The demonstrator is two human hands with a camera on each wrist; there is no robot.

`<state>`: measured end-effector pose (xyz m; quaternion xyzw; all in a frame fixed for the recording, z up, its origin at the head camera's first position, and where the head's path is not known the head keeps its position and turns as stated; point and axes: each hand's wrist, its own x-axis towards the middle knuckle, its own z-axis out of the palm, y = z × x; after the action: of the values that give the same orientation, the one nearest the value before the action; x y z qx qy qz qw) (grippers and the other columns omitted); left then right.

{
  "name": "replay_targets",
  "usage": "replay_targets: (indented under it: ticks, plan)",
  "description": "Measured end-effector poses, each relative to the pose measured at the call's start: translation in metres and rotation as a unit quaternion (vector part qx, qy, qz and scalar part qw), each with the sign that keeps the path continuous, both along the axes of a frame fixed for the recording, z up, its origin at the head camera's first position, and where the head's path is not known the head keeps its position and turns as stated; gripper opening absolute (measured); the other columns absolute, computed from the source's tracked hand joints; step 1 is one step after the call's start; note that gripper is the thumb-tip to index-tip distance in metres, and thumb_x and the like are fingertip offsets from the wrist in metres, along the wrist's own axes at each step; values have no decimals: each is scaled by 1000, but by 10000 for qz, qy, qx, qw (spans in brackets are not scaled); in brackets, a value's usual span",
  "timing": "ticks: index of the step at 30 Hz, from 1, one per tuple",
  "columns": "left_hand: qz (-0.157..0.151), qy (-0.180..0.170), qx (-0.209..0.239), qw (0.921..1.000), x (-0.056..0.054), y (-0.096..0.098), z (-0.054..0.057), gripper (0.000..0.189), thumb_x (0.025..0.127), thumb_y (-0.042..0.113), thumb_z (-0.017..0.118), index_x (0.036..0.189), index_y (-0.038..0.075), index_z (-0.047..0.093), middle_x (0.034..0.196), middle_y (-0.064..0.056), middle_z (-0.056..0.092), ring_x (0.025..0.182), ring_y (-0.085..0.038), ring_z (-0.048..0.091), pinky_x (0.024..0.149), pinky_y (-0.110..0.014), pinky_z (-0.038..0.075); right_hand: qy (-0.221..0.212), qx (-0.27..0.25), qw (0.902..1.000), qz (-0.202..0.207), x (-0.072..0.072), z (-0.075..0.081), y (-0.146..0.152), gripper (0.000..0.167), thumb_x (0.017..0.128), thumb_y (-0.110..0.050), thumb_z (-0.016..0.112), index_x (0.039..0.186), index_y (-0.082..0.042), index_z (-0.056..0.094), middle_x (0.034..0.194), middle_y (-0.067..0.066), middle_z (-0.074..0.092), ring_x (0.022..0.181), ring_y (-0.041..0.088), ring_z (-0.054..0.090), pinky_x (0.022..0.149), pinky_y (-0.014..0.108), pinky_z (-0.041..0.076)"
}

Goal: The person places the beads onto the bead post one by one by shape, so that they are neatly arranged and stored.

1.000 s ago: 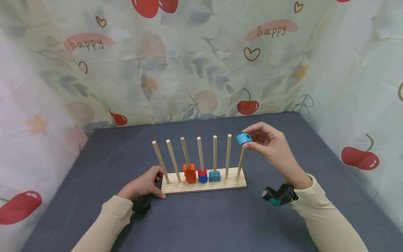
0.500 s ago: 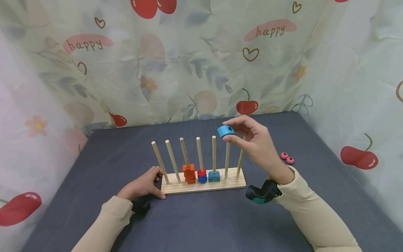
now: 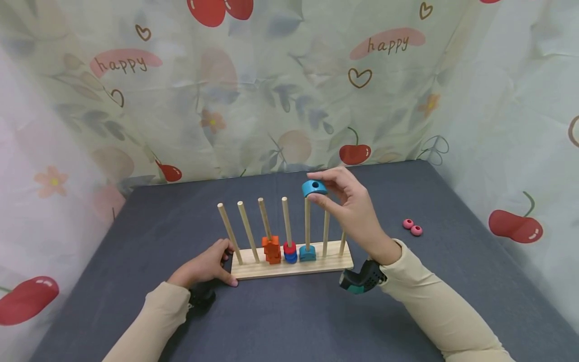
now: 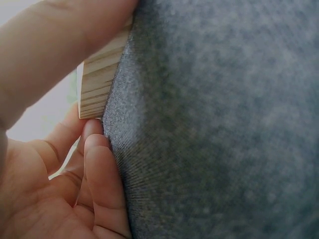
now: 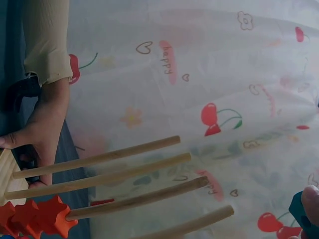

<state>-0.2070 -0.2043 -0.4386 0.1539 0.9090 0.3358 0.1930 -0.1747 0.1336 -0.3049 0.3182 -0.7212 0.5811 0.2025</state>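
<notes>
My right hand pinches a blue half-round bead with a hole through it, thumb below and fingers above. It is at the top of the fifth peg from the left of a wooden peg board. On that peg's foot sits a similar blue piece. My left hand grips the board's left end, thumb at the front corner; the left wrist view shows fingertips against the board's end. Orange star-shaped beads fill the third peg's foot, and a red bead tops a blue bead on the fourth.
Two pink beads lie on the dark tablecloth to the right of the board. Bare pegs rise at the board's left and right ends. A printed curtain hangs behind the table.
My right hand has moved left with the blue half-round bead, from above the rightmost peg to the fifth one. The pink beads came into sight behind it. My left hand stays on the board.
</notes>
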Motion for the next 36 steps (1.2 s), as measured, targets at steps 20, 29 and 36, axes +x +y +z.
replay_targets:
  ticks: [20,29,36]
  plan:
    - [58,-48,1,10000,0,0,-1,69,61,19,93,109,4,46,107,-12,42,96,-24,42,79,-34,38,-512,243,9974,-444,-4,-19,-9,35,86,-6,71,120,-6,62,107,6,58,85,14,53,66,22,39]
    - [20,-4,44,10000,1,0,0,68,61,17,93,108,3,46,106,-12,42,94,-24,41,78,-34,37,-903,-155,9948,-443,-6,-28,-15,34,86,-6,71,117,-3,57,109,10,58,87,17,53,71,21,43]
    - [-41,96,-1,9999,0,0,-2,67,60,18,93,107,3,48,105,-11,43,93,-23,42,77,-34,38,-1126,-260,9927,-353,-8,-39,-16,32,88,-8,69,117,-2,57,109,10,56,86,16,50,75,22,44]
